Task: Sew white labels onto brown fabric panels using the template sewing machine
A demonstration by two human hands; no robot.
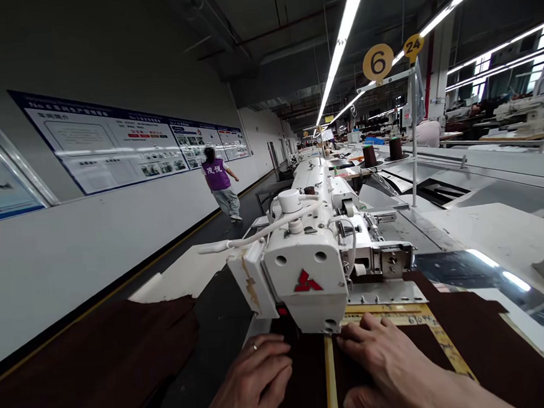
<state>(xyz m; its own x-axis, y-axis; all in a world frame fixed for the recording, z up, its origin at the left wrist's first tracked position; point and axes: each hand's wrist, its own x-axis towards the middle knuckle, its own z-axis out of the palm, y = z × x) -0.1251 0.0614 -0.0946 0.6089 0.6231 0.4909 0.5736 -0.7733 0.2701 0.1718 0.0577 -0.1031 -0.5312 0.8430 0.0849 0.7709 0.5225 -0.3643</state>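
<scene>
A white sewing machine (304, 258) with a red emblem stands in the middle, its head over dark brown fabric (307, 375). A yellowish template frame (331, 380) with handwriting lies on the fabric, right of the machine's head and below it. My left hand (254, 382), a ring on one finger, rests at the fabric's left edge with its fingers slightly bent and apart. My right hand (388, 367) lies on the fabric inside the frame, fingertips near its upper bar, thumb spread out. The needle area is hidden behind the machine's head.
A pile of brown fabric (91, 359) lies at the left. More brown fabric (500, 337) spreads to the right. Thread cones (370, 156) and a metal pole (413, 138) stand behind. A person in a purple vest (217, 174) is in the aisle at the left.
</scene>
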